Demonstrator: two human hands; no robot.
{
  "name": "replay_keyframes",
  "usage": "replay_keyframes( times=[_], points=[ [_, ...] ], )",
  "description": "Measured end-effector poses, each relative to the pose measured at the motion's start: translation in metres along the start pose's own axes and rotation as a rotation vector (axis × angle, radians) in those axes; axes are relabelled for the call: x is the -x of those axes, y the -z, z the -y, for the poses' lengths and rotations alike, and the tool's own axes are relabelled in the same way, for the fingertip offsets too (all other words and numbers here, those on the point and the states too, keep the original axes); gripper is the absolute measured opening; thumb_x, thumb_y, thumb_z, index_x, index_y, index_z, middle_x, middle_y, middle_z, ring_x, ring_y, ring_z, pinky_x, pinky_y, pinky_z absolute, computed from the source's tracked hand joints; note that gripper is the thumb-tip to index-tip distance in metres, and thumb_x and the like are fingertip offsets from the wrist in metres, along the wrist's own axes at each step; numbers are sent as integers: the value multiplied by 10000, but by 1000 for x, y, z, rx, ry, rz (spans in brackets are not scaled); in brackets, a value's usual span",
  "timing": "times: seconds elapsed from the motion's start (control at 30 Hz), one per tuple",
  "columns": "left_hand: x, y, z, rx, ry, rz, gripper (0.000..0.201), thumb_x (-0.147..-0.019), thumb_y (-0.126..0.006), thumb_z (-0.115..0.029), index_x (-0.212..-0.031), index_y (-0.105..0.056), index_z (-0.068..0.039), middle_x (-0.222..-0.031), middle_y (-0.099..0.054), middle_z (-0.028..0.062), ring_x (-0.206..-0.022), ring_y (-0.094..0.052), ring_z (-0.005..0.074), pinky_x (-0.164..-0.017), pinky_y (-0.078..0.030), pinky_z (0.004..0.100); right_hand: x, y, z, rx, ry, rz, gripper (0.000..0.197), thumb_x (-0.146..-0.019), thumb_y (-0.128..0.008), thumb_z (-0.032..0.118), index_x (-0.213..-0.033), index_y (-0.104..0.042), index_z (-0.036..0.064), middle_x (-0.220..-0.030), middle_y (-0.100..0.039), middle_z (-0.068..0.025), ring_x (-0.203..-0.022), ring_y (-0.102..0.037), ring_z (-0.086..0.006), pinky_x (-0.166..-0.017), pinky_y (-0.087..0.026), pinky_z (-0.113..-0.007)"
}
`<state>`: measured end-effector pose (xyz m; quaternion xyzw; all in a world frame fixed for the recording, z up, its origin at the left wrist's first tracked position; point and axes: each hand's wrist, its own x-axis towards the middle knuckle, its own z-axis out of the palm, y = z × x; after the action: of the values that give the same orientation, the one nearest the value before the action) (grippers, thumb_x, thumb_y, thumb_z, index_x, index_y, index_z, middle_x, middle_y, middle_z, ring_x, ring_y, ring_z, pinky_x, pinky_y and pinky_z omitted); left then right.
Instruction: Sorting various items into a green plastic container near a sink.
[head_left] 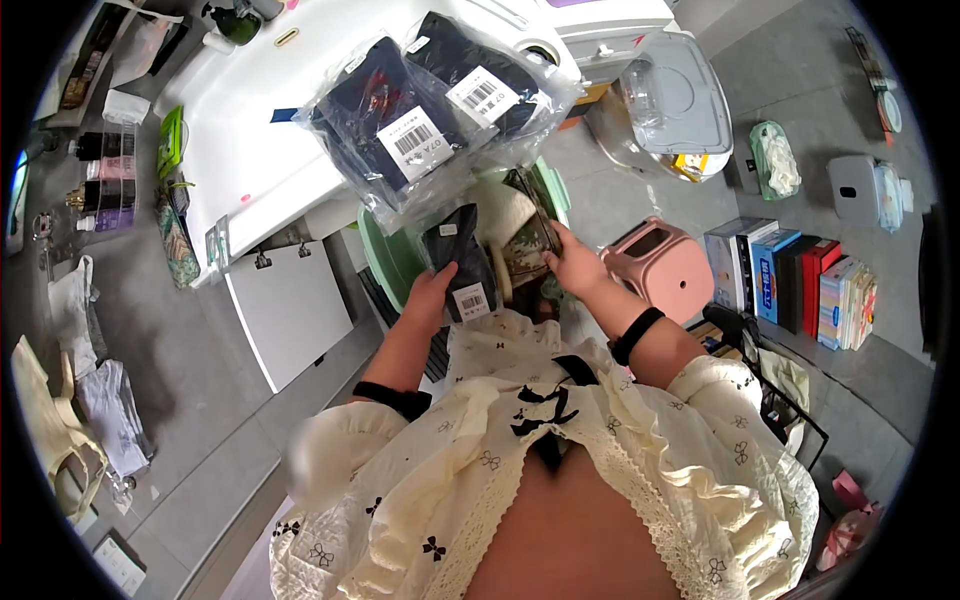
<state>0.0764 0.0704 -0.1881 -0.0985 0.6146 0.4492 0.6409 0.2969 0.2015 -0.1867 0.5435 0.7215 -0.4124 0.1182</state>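
Note:
My left hand (430,290) is closed on a dark garment in a clear plastic bag (457,245), which has a white barcode label at its near end. It is held over a green plastic basket (385,250). My right hand (578,265) pinches the edge of a brown patterned packet (535,240) at the basket's right side. Cream and patterned cloth (505,210) lies in the basket, partly hidden. Just beyond, two more bagged dark garments, one nearer (385,110) and one farther (465,70), rest on a white counter and overhang its edge.
A pink stool (660,270) stands right of the basket, with a grey-lidded bin (685,95) behind it. Books and boxes (770,275) line the right wall. Left of the basket, a white cabinet door (290,315) hangs below the white counter (235,110).

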Motion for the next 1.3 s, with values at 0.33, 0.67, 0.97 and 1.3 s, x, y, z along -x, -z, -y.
replay_keyframes(
  times=[0.33, 0.67, 0.97, 1.3],
  points=[
    [35, 8, -5, 67, -43, 26, 332, -842, -542, -197, -1093, -486, 14, -1034, -579, 106, -920, -570, 233, -800, -446, 361, 21, -1, -9, -58, 22, -11, 426, -754, -615, 287, -1115, -511, 87, -1114, -496, -190, -974, -529, -345, -839, -426, -378],
    [122, 36, -2, 49, -166, -64, 217, -844, -536, -196, -935, -577, -3, -885, -622, 86, -771, -604, 221, -714, -479, 361, 59, 31, -53, -226, 141, 142, 389, -757, -629, 217, -1096, -523, 58, -854, -608, -98, -782, -582, -198, -717, -455, -303],
    [189, 92, -11, 56, -378, -58, 197, -848, -536, -169, -969, -546, -14, -886, -620, 67, -777, -609, 181, -706, -494, 331, 90, 96, -85, -385, 192, -166, 309, -769, -599, 137, -1062, -542, 56, -815, -588, -62, -733, -546, -138, -687, -444, -265],
    [186, 128, -51, 121, -549, -7, 228, -840, -546, -169, -1007, -551, -14, -926, -615, 65, -817, -591, 174, -731, -467, 318, 130, 117, -48, -549, 149, -263, 299, -798, -571, 100, -1089, -530, 41, -832, -572, -44, -741, -516, -102, -665, -429, -234]
  ],
)
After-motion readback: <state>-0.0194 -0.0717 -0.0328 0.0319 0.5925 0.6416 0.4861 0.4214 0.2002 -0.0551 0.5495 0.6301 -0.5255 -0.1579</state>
